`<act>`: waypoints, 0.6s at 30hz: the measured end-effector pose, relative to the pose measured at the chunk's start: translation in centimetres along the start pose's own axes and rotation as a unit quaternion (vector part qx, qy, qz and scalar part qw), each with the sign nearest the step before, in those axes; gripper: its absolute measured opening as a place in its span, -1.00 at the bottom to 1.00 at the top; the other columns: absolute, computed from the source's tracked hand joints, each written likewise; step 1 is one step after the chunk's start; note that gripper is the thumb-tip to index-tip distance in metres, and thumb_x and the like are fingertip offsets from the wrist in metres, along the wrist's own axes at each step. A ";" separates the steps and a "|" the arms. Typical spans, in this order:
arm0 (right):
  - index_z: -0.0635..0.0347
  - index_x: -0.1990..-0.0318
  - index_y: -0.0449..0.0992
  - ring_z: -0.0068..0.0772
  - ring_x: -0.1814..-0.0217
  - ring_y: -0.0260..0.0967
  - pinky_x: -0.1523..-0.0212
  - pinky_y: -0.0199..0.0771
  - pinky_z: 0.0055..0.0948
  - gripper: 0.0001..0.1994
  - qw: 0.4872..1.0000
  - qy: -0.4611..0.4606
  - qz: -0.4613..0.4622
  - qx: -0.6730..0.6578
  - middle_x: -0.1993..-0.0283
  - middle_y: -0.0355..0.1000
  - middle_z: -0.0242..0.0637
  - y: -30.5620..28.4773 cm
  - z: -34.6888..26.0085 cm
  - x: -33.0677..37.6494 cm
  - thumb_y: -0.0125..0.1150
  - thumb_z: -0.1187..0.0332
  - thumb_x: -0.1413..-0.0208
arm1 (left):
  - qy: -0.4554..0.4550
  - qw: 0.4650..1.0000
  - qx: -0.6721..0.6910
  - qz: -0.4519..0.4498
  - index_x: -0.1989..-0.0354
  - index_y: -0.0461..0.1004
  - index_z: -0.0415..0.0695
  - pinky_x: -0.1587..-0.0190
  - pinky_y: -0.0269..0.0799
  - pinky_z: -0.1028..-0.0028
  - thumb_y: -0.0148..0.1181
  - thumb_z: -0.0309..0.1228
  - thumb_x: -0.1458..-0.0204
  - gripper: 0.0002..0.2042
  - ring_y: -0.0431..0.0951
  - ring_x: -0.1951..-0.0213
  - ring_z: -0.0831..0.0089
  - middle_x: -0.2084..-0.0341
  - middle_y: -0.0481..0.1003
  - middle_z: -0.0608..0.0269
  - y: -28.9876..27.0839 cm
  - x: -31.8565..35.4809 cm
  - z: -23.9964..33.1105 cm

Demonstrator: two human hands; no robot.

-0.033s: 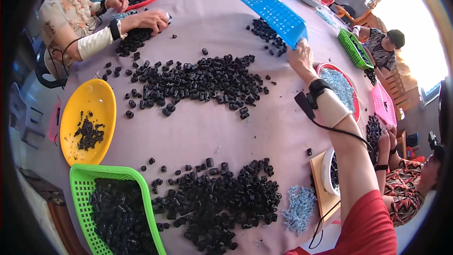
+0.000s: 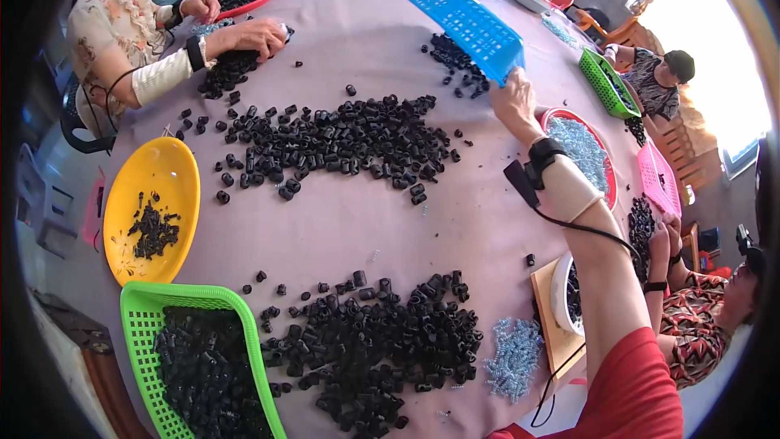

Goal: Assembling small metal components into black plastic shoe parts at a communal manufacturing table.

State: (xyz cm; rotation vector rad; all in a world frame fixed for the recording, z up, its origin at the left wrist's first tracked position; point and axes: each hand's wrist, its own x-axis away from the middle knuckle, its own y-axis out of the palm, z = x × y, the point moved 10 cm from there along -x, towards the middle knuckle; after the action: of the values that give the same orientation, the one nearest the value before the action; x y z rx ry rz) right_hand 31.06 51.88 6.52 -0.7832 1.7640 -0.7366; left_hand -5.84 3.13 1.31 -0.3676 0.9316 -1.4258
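My right hand (image 2: 513, 100) reaches far across the table, fingers closed on the near end of a blue plastic basket (image 2: 463, 23) with a perforated wall. The basket is tilted up on its side above a small heap of black plastic parts (image 2: 457, 61). Whether anything lies inside it is hidden from me. Beside my forearm stands a red-rimmed bowl of small metal springs (image 2: 578, 150). My left hand does not appear.
Black cylindrical caps (image 2: 341, 138) cover mid-table, with another heap (image 2: 382, 349) nearer. Loose springs (image 2: 513, 358) lie beside it. A yellow plate (image 2: 183, 171) and a green basket (image 2: 252, 333) stand left. A white bowl (image 2: 561, 297) sits under my forearm. Co-workers' hands (image 2: 258, 37) work nearby.
My right hand and the blue basket have shifted very slightly to the left. The heaps look the same.
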 end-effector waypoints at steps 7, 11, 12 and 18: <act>0.34 0.40 0.30 0.27 0.32 0.36 0.25 0.34 0.05 -0.76 0.979 0.024 -0.045 -0.199 0.43 0.39 0.20 -0.8 -4.7 2.8 0.06 0.30 0.10 | 0.009 1.000 0.005 0.015 0.29 0.45 -0.26 0.48 0.45 0.35 0.06 -0.58 0.02 -0.88 0.51 0.50 0.18 0.49 0.48 0.07 -0.1 -0.3 0.4; 0.33 0.41 0.32 0.27 0.33 0.35 0.25 0.32 0.05 -0.78 0.979 0.036 -0.013 -0.202 0.45 0.39 0.21 -2.0 -3.3 1.4 0.04 0.31 0.10 | 0.013 1.000 0.001 0.019 0.30 0.45 -0.26 0.48 0.45 0.35 0.06 -0.59 0.03 -0.88 0.50 0.50 0.17 0.50 0.48 0.06 -0.2 -0.3 0.5; 0.33 0.39 0.35 0.27 0.32 0.35 0.25 0.32 0.05 -0.76 0.978 0.029 0.003 -0.208 0.43 0.39 0.20 -2.7 -2.0 0.7 0.06 0.29 0.10 | 0.012 1.000 -0.003 0.021 0.31 0.45 -0.27 0.48 0.45 0.35 0.06 -0.59 0.03 -0.89 0.50 0.50 0.17 0.50 0.48 0.07 -0.1 -0.3 0.4; 0.32 0.30 0.38 0.15 0.34 0.41 0.28 0.39 -0.09 -0.69 0.980 0.127 0.124 -0.092 0.41 0.43 0.10 -6.8 11.6 -4.6 0.03 0.21 0.06 | 0.004 1.000 -0.008 -0.002 0.32 0.45 -0.27 0.48 0.45 0.35 0.05 -0.56 0.01 -0.89 0.50 0.51 0.18 0.51 0.47 0.06 0.3 -0.2 0.3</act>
State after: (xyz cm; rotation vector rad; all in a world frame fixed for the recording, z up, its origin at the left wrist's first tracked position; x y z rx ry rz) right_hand 44.39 50.12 11.06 -0.5920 2.1381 -0.5282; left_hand -5.38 3.30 1.37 -0.3755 0.9496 -1.4262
